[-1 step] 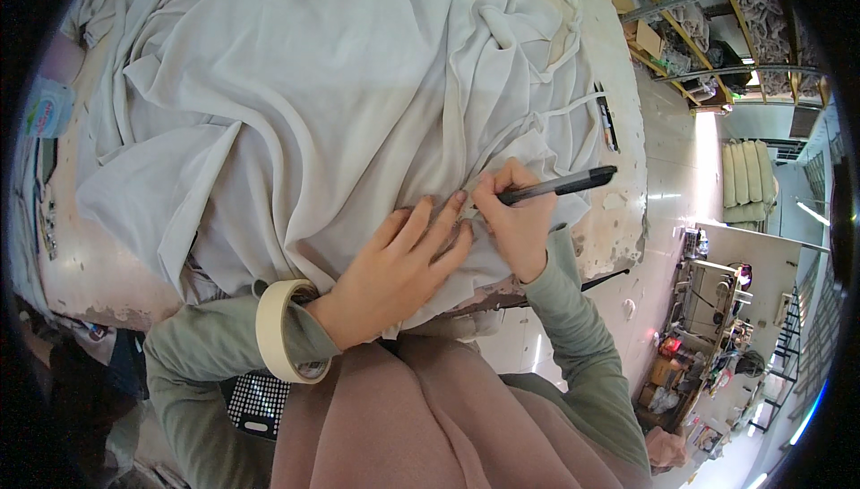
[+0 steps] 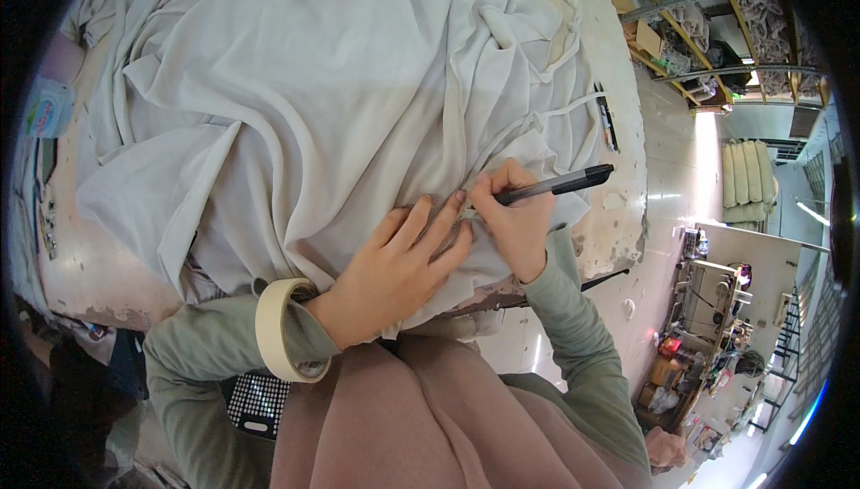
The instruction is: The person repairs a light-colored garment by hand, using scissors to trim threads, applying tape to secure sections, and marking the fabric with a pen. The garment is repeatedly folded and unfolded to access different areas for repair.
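Note:
A large pale grey cloth point(image 2: 358, 59) lies in loose folds over the table. My left hand point(image 2: 399, 261) rests on its near edge, fingers spread and pressing the fabric down. A roll of cream masking tape point(image 2: 285, 328) hangs round my left wrist like a bracelet. Just to the right, my right hand point(image 2: 518, 216) grips a black pen point(image 2: 560, 184) between thumb and fingers. The pen slants, its capped-looking end up to the right and its tip down by my left fingertips. Whether the tip touches the cloth is hidden by my fingers.
A second dark pen point(image 2: 607, 120) lies near the right edge of the worn table point(image 2: 623, 207). At the far left stands a clear plastic bottle point(image 2: 49, 108) with a blue tint. Beyond the table, a cluttered shelf point(image 2: 690, 337) stands on the shiny floor.
The pen's upper end has shifted very slightly left and down with my right hand. My left hand and the cloth look unmoved.

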A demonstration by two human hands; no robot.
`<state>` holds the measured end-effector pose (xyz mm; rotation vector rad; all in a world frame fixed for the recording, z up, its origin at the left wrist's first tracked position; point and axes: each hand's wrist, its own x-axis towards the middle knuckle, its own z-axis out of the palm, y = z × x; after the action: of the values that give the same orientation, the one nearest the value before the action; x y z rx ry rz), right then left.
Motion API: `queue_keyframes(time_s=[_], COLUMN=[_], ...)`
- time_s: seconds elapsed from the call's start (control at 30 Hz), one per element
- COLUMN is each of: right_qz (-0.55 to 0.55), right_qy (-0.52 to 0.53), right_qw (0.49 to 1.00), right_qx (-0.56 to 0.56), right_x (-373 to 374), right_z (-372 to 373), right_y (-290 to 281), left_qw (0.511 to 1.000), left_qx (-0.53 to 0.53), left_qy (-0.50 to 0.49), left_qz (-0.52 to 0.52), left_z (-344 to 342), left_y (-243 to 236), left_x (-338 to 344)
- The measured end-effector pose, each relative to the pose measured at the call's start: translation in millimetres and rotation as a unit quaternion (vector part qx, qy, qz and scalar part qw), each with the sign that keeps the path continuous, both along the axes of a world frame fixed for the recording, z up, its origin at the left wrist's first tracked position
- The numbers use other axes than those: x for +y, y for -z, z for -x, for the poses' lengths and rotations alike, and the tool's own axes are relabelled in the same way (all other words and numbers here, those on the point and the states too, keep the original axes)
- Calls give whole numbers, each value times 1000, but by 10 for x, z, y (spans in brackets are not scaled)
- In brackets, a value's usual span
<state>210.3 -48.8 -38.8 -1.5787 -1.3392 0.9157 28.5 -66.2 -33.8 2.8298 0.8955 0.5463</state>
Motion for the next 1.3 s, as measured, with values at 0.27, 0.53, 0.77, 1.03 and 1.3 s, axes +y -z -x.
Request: queue_keyframes(time_s=[0.27,0.53,0.77,1.03,1.3], right_qz=[-42,-49,-42,-59,-13], right_qy=[-32,-16,-8,-29,-20], right_qw=[995,994,994,991,999], right_qx=[-83,-97,-100,-120,-24], right_x=[57,60,72,88,135], right_z=[-45,-13,-1,-53,-139], right_y=[45,4,10,42,93], left_qw=[1000,1000,1000,1000,996], left_qx=[6,3,5,11,-39], left_qy=[-3,-2,-9,-11,1], left_qz=[4,10,20,9,82], left_z=[-14,-21,-26,-32,-32], left_y=[16,42,38,44,89], left_x=[35,34,42,37,82])
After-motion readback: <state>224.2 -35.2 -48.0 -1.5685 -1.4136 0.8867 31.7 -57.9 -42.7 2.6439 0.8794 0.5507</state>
